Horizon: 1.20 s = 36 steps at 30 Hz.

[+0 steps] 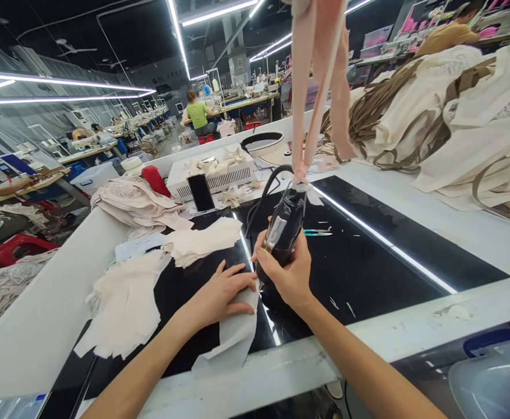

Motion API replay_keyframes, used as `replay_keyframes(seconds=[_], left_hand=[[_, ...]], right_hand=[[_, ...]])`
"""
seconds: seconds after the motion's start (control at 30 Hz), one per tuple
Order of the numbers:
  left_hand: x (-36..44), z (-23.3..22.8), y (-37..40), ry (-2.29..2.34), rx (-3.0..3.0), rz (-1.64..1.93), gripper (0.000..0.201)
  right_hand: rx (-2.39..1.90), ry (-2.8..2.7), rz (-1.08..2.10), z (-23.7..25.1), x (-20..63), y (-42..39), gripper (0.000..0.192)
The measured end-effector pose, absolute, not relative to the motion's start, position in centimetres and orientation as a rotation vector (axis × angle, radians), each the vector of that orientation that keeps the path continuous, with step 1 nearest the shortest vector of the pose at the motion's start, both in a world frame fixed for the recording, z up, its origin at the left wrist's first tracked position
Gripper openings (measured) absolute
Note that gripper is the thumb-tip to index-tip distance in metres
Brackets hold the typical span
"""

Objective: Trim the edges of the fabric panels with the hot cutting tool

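Fingers (237, 278) of the left hand (222, 294) press the fabric piece (233, 334) beside the iron (283, 230).

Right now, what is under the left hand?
The left hand presses flat on a pale fabric piece lying on the black table. The fabric beneath the palm is hidden.

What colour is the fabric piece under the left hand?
Pale cream flat fabric piece, under the left hand; clearest in the head view.
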<state>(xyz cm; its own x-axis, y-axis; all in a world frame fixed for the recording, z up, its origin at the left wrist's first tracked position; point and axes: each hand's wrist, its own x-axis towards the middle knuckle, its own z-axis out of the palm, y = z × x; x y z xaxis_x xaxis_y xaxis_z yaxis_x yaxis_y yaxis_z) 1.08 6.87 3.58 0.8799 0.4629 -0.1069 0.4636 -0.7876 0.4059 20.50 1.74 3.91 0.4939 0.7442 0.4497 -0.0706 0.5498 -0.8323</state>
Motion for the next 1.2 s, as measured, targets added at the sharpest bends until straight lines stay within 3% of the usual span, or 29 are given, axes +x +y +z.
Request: replay_keyframes(seconds=[0.33, 0.6, 0.93, 1.2], left_hand=[[1.3, 3.8, 6.8, 0.690, 2.622, -0.009, 0.031], [1.4, 3.4, 7.0, 0.657, 2.603, 0.035, 0.054], [1.8, 3.9, 6.9, 0.694, 2.587, -0.006, 0.051], [1.4, 3.4, 6.4, 0.671, 2.658, 0.082, 0.056]], right_hand=[[-0.865, -0.921, 0.578, 4.2, 20.2, 1.5, 0.040], [-0.819, -0.946, 0.619, 4.1, 20.0, 0.4, 0.040], [-0.792, -0.952, 0.662, 4.0, 19.7, -0.6, 0.042], [-0.807, -0.972, 0.649, 4.2, 19.8, -0.9, 0.028]])
